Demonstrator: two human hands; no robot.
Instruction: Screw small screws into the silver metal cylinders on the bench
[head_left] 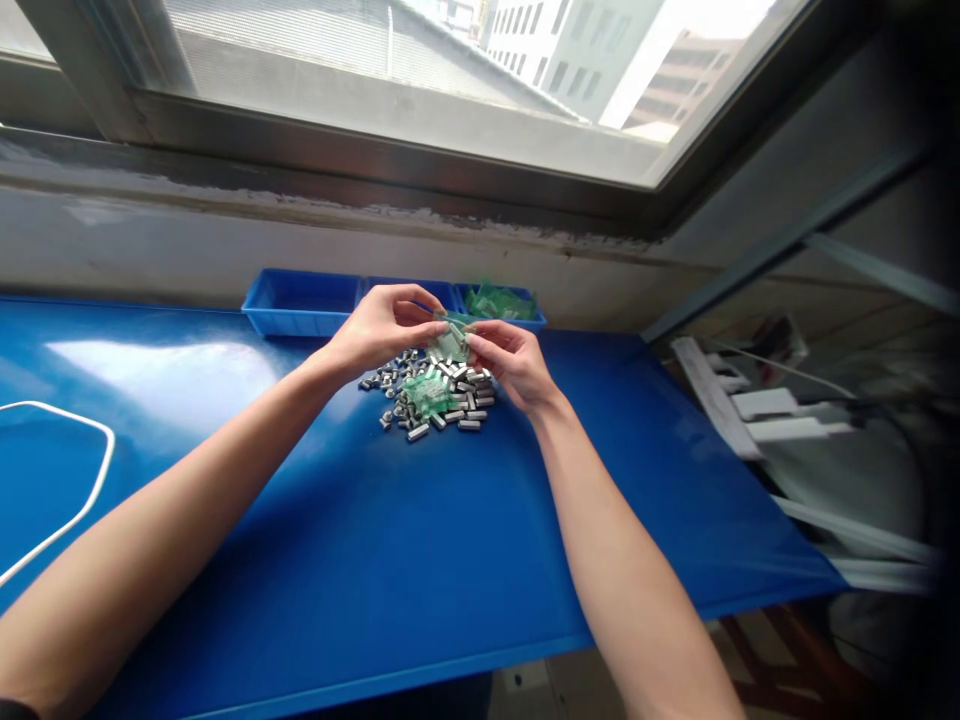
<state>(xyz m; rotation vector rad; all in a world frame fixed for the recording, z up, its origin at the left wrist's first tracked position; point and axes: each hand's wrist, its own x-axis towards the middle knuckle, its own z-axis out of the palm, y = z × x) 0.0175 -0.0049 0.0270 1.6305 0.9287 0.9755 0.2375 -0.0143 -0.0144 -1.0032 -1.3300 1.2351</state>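
Between my two hands is a small see-through green plastic bag (450, 345), with a few metal pieces visible inside it. My left hand (390, 325) pinches one side of the bag between thumb and fingers. My right hand (514, 360) is closed on its other side. Just below them, a heap of short metal cylinders (471, 400) lies on the blue table, with smaller screw-like metal parts (386, 380) on its left. Green plastic bags (429, 392) lie on top of the heap, partly covering it.
Behind my hands stands a row of blue bins (304, 300) against the wall; the right one holds green bags (499, 300). A white cable (105, 450) curves across the blue table (420, 560) at left. White power strips (780, 415) are at right, and a window is above.
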